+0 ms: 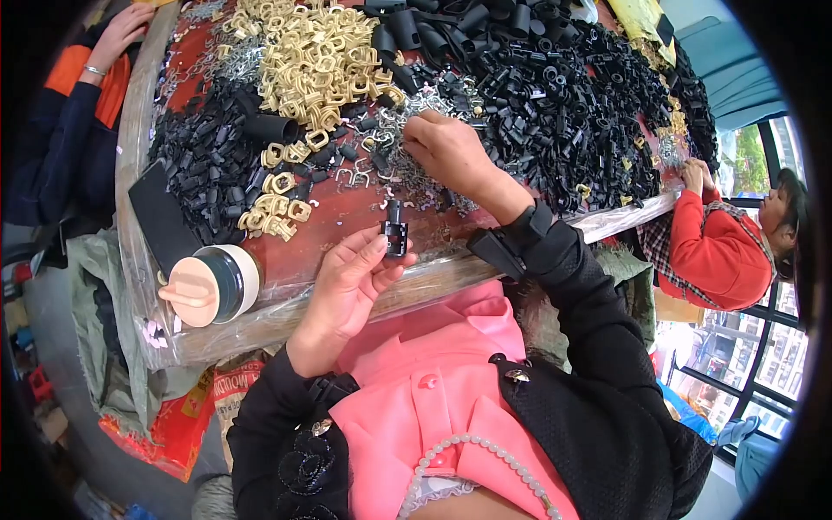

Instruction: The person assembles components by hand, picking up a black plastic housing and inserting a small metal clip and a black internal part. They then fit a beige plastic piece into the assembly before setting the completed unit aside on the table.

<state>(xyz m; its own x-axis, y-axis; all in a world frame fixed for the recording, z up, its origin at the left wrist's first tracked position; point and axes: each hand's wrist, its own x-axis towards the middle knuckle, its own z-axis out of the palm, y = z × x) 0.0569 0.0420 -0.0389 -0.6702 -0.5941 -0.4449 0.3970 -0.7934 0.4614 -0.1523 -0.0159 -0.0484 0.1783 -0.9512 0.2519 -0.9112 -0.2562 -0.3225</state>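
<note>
held part (395,238) glossy plastic; hooks (383,140) shiny metal; table edge (425,295) film-wrapped wood

Readable print shows on one thing, the sack (236,397) below the table (407,299) at the person's left: reddish capitals in rows across a pale ground, one row bolder than the rest, the lines broken off at the sack's visible edges, smaller letters blurred

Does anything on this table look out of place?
Mildly: some squarish beige plastic-looking rings lie apart from their main heap, beside small black plastic-looking pieces, as if strayed. A round, peach-lidded cup shares the red table with them. I see no clear damage.
</note>
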